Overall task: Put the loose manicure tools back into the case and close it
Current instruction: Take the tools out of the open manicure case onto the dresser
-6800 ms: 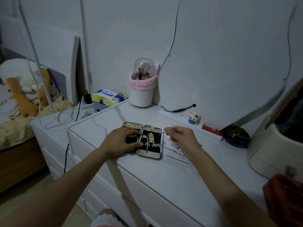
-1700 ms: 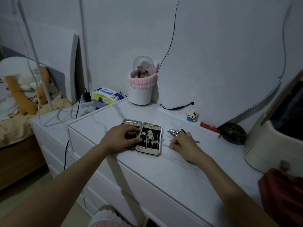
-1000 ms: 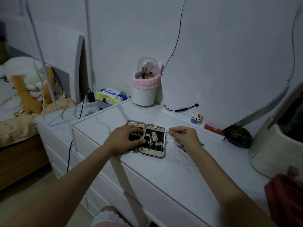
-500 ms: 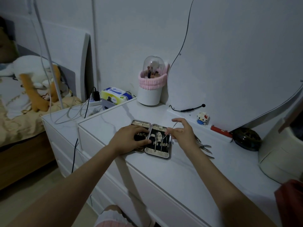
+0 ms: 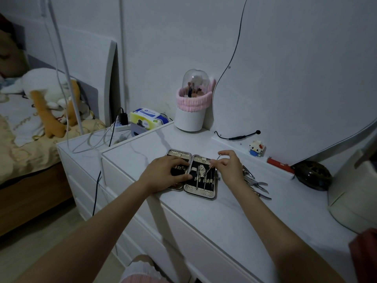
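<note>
Over the open case's (image 5: 201,181) right half, the right hand (image 5: 229,167) pinched a thin metal tool (image 5: 213,166), tip angled down among the stowed tools. Left of it, the left hand (image 5: 163,175) lay flat on the other half; more loose tools (image 5: 256,184) lay just right.

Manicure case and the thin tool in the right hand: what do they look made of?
The open manicure case looks like textured gold-toned metal, shiny at the rim, with a dark, matte lining. The thin pointed tool pinched by the right hand looks like polished steel; it glints.

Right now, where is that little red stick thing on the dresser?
In the head view, the red stick lies at the back right of the dresser top, against the mirror's base, between the small block figure and the dark round dish.
</note>
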